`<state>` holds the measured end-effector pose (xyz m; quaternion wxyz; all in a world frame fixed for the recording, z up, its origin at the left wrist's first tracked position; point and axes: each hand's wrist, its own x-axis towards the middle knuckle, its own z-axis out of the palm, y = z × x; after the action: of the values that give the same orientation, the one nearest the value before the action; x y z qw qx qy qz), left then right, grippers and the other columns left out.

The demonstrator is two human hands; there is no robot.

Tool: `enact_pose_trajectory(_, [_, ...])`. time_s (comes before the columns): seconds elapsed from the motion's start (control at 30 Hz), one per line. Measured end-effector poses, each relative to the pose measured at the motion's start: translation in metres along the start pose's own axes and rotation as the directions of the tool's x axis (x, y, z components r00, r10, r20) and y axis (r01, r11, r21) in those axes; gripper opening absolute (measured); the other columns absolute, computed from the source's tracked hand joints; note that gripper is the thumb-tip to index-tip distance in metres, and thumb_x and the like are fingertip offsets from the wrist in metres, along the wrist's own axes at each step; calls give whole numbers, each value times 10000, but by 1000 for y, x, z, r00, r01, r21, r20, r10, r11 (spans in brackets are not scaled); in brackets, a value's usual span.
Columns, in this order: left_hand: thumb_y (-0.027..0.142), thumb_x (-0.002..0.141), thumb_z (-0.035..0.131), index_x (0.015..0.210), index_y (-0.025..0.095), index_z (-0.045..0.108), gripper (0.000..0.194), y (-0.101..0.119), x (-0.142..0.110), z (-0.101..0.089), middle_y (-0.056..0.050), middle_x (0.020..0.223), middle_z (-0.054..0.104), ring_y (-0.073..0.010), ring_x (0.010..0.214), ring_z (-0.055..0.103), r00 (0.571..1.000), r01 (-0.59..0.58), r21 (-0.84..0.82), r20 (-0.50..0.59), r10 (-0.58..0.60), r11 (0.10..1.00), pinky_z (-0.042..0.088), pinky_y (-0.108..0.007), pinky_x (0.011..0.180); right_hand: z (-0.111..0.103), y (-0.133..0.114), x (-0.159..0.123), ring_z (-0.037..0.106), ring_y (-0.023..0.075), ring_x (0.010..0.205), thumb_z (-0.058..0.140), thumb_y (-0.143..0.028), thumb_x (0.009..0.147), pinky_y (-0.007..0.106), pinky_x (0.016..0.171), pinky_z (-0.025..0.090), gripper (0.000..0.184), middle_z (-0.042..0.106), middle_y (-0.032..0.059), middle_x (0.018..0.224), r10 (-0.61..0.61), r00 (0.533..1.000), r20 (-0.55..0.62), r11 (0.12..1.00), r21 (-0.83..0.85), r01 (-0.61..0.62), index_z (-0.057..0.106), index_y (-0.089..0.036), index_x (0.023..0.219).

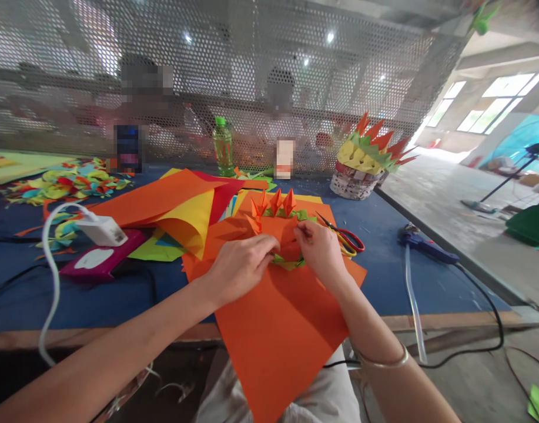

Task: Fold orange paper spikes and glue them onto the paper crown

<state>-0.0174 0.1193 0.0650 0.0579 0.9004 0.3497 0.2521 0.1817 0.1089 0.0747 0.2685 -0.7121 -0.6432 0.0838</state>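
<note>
A ring of folded paper pieces, green at the base with orange points standing up on its far side, rests on a large orange paper sheet. My left hand is closed at the ring's left front, its fingertips curled and pinching. From the right, my right hand pinches the ring's edge between thumb and forefinger. Both hands hide part of the ring, so the exact piece between the fingers is hard to make out. Just beyond my right hand lie scissors with red and yellow handles.
Stacked coloured sheets and a heap of paper scraps lie left, near a purple power strip with a white plug. A green-capped bottle and a spiky paper basket stand behind. A glue gun lies right.
</note>
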Motion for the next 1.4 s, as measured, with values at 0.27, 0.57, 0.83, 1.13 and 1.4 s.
enact_pose_trajectory(0.27, [252, 933, 587, 1110, 164, 659, 210, 4, 26, -43, -60, 1013, 733, -132, 667, 604, 973, 128, -135, -175, -151, 982, 470, -282, 716, -6, -2, -8, 674, 167, 991, 619, -419, 985, 385, 876, 584, 314, 676, 57, 1169, -160, 982, -100, 974, 148, 173, 637, -178, 1185])
enact_pose_trajectory(0.57, [295, 767, 688, 711, 186, 722, 127, 4, 71, -48, 15, 634, 684, -147, 618, 617, 959, 237, -365, 237, -156, 900, 399, -240, 571, -26, -9, -33, 689, 168, 934, 585, -292, 990, 328, 875, 505, 144, 755, 7, 931, -258, 948, -189, 961, 56, 272, 705, -245, 1055])
enact_pose_trajectory(0.83, [333, 830, 757, 774, 161, 669, 201, -12, 78, -44, 4, 696, 694, -148, 638, 661, 908, 402, -500, 325, -264, 767, 535, -268, 627, -103, 122, -38, 648, 200, 1111, 611, -409, 988, 448, 985, 535, 310, 665, 65, 1233, -29, 968, -248, 960, -277, -43, 639, -190, 1205])
enact_pose_trajectory(1.13, [374, 992, 639, 1197, 152, 635, 302, -15, 87, -39, -75, 1149, 679, -195, 958, 688, 825, 550, -495, 449, -344, 673, 603, -391, 832, -136, 278, 7, 642, 213, 1131, 638, -424, 970, 428, 955, 560, 387, 619, 87, 1318, 313, 943, -113, 826, -458, -330, 601, -205, 1287])
enact_pose_trajectory(1.4, [375, 989, 643, 1238, 159, 622, 331, -7, 91, -40, -87, 1209, 663, -214, 1014, 680, 829, 549, -522, 441, -344, 653, 598, -417, 867, -132, 298, 16, 638, 207, 1145, 638, -421, 971, 391, 956, 553, 340, 622, 79, 1314, 316, 936, -154, 818, -455, -351, 623, -233, 1254])
